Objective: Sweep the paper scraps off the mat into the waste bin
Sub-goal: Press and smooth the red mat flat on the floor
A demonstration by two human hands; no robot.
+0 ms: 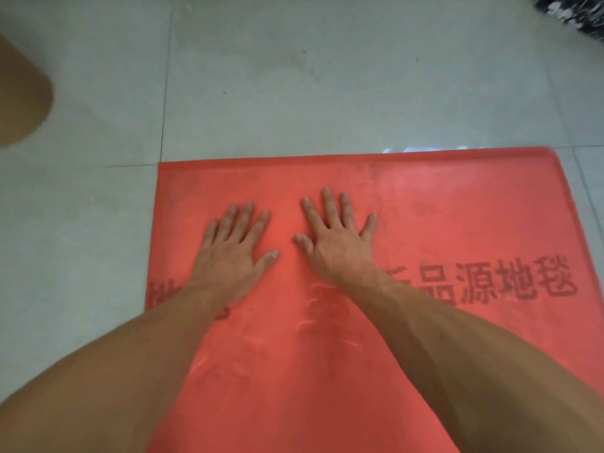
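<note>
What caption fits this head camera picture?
Left hand and right hand lie flat on the red mat on pale floor tiles.

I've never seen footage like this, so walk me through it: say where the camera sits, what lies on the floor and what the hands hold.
No machine here: a person wears a camera on the head, so the one picture looks down over their own arms. The left hand and right hand lie flat, fingers spread, on a red mat with dark printed characters; neither holds anything. The mat lies on a pale tiled floor. A brown shape at the left edge and a dark patterned thing at the top right are cut off; I cannot name them. No paper scraps or bin show.
</note>
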